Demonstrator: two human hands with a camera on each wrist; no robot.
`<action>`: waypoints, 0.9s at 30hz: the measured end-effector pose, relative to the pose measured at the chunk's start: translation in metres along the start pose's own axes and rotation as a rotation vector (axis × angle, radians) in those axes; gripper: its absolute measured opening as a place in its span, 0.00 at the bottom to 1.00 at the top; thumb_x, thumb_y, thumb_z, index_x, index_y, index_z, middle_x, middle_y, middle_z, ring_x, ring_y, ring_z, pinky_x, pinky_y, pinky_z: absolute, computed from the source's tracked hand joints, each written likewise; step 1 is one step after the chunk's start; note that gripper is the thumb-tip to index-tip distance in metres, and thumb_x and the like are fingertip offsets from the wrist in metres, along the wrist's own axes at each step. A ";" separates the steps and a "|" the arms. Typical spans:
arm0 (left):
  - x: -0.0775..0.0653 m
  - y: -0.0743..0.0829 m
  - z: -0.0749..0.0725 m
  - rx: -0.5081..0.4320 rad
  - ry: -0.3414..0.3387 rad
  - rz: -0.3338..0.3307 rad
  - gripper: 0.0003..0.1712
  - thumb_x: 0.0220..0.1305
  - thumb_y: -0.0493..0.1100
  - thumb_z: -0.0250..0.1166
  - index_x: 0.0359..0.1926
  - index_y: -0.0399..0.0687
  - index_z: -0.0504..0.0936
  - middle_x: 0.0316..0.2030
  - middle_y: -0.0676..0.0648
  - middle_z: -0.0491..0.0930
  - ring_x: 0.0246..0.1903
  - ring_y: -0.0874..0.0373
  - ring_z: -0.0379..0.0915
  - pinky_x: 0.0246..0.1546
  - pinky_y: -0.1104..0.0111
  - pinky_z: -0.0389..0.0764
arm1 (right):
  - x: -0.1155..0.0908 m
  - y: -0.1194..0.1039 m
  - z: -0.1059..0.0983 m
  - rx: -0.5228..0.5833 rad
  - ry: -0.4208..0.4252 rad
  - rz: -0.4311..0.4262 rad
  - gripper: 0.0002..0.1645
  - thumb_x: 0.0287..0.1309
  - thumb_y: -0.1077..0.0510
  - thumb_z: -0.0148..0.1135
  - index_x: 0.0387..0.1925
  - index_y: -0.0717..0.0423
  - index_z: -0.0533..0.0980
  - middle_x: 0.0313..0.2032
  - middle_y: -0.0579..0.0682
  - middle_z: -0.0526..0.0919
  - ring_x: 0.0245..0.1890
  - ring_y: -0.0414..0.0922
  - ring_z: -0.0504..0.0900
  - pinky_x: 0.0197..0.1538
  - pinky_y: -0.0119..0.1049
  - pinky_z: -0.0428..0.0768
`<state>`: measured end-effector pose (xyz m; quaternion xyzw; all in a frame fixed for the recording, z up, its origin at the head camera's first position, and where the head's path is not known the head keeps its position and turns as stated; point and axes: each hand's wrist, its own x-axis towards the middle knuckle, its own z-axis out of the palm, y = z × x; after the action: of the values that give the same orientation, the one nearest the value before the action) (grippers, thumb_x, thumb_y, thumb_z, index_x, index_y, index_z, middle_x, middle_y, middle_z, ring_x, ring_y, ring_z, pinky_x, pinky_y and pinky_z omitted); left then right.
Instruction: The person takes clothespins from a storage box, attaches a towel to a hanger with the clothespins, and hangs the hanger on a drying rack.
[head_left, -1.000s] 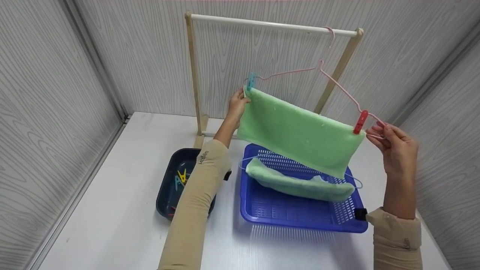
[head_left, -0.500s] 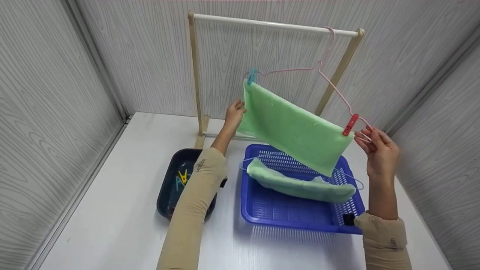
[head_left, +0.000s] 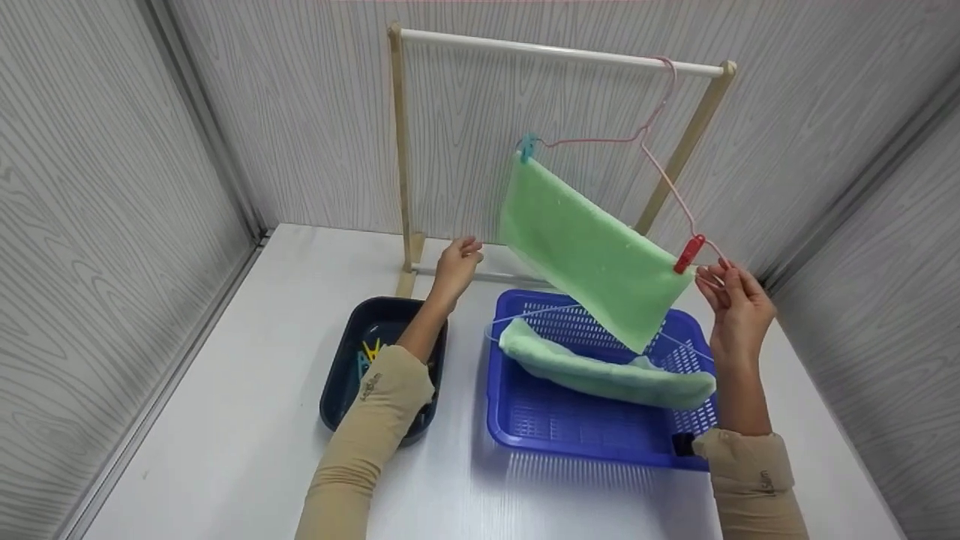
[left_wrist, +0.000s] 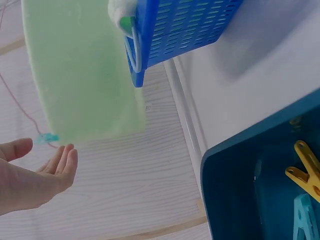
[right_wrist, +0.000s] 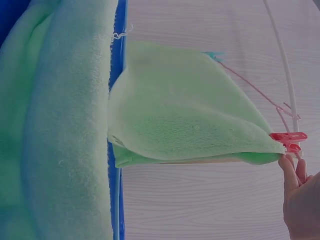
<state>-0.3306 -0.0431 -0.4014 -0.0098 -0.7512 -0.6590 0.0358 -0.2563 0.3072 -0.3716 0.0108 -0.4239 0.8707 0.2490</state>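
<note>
Right hand (head_left: 739, 315) pinches hanger (head_left: 600, 139) end; cloth (head_left: 592, 247) hangs between hands, nearer right; left hand (head_left: 455, 271) relaxed, clear of cloth.

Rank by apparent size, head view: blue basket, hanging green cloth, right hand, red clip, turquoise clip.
Blue basket
Hanging green cloth
Right hand
Red clip and turquoise clip: too alike to rank

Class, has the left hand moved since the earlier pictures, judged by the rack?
Yes: in the head view, the left hand has moved down and leftward relative to the rack.
</note>
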 end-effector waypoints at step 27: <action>-0.082 -0.011 -0.041 0.148 -0.168 0.034 0.25 0.66 0.36 0.54 0.62 0.33 0.64 0.56 0.37 0.69 0.55 0.46 0.65 0.53 0.59 0.68 | 0.005 0.005 -0.006 -0.051 -0.030 0.051 0.17 0.61 0.65 0.53 0.49 0.74 0.71 0.37 0.64 0.79 0.43 0.54 0.79 0.51 0.39 0.71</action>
<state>-0.2480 -0.0827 -0.4127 -0.0749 -0.7979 -0.5979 -0.0157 -0.2614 0.3115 -0.3780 0.0066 -0.4498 0.8655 0.2205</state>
